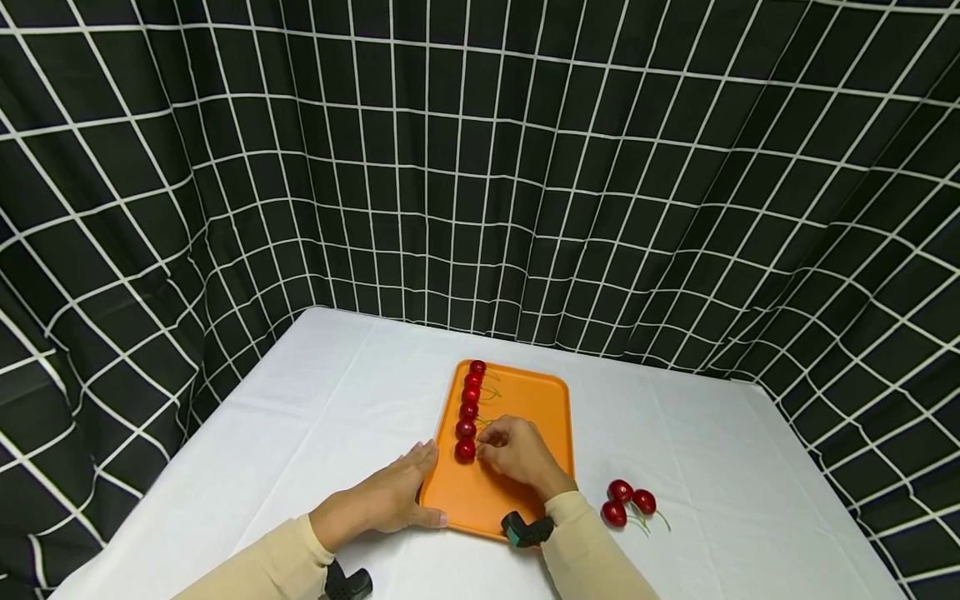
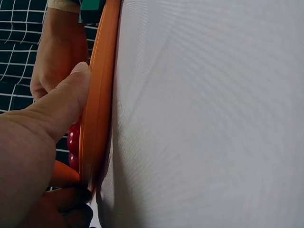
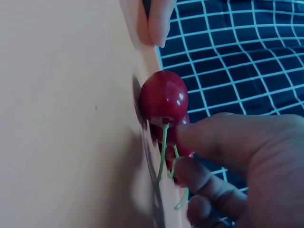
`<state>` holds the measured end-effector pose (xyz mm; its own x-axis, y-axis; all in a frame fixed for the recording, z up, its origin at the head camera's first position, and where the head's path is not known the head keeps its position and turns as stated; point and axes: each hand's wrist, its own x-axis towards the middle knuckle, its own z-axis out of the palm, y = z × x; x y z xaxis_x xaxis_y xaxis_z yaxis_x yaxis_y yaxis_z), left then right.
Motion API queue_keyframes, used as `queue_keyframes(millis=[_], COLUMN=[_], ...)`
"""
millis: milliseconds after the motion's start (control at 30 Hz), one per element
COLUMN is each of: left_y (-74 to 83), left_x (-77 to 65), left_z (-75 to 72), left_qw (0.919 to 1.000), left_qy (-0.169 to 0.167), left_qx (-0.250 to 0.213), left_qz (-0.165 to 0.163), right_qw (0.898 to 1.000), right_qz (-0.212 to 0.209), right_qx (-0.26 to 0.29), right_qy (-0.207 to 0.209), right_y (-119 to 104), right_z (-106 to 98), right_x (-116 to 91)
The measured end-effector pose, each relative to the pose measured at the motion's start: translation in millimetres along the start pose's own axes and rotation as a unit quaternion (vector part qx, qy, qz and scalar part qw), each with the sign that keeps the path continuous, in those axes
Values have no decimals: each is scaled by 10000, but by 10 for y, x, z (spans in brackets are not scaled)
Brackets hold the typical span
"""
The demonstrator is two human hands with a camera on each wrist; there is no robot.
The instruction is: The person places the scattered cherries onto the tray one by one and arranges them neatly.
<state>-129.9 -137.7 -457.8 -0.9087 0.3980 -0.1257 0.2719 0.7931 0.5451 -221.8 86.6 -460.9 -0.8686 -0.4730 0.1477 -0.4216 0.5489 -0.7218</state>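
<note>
An orange tray (image 1: 536, 396) lies on the white cloth, with several red cherries (image 1: 471, 395) lined up along its left side, green stems pointing right. My left hand (image 1: 390, 492) rests at the tray's near left corner, fingers extended along the left edge and thumb by the near edge. Over the tray, my right hand (image 1: 517, 450) is beside the nearest cherry (image 3: 164, 97), fingers bent. In the right wrist view that cherry's stem (image 3: 163, 152) hangs free, and the thumb and forefinger stand apart near the cherries behind it. Neither hand visibly pinches anything.
Three loose cherries (image 1: 620, 492) with stems sit together on the white tablecloth (image 1: 712, 442), right of the tray. A black curtain (image 1: 480, 183) with a white grid encloses the table at the back and sides.
</note>
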Motion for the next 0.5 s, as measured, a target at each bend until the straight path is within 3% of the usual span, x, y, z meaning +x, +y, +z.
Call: queue_keyframes(millis=[200, 500], left_y=[-3, -9], left_x=[-1, 1], left_z=[-1, 8], left_qw=[10000, 10000], left_qy=[-10, 0], left_qx=[-41, -76], left_qz=[-59, -29], right_qw=[9990, 9833], right_qz=[-158, -530], right_qx=[253, 1586], right_qy=[321, 720], right_y=[-58, -295], right_z=[-115, -471], right_x=[-21, -128])
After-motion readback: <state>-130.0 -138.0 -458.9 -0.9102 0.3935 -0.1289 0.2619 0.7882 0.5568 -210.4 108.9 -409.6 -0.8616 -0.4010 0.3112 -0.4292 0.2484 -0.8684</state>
